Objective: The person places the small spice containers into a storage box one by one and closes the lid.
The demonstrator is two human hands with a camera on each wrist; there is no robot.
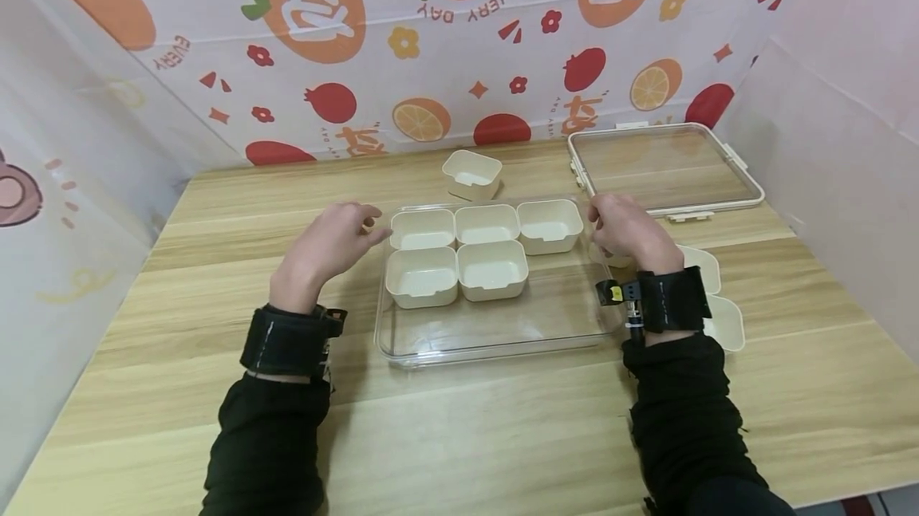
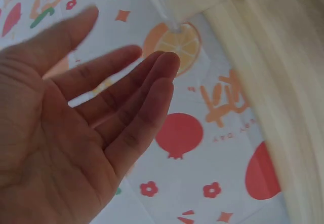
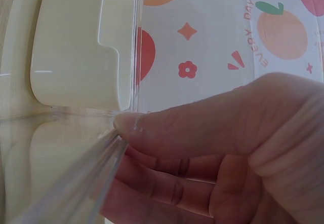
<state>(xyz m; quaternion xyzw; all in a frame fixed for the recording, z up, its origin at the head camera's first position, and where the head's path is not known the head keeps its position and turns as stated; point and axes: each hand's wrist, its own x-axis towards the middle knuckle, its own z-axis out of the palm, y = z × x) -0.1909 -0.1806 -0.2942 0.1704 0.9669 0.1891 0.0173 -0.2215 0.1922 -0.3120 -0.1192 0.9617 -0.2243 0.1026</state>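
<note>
pinching the clear box (image 1: 563,305) at one side with the right hand (image 1: 633,233), holding the left hand (image 1: 326,246) loose beside it; could slide the cream cups (image 1: 423,280) by lifting one-sidedly.

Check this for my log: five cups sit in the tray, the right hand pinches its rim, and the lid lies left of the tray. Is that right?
The side is wrong: the lid lies right of the tray, toward the back, as the head view shows. Five cups do sit in the tray, and the right hand pinches its rim.
</note>
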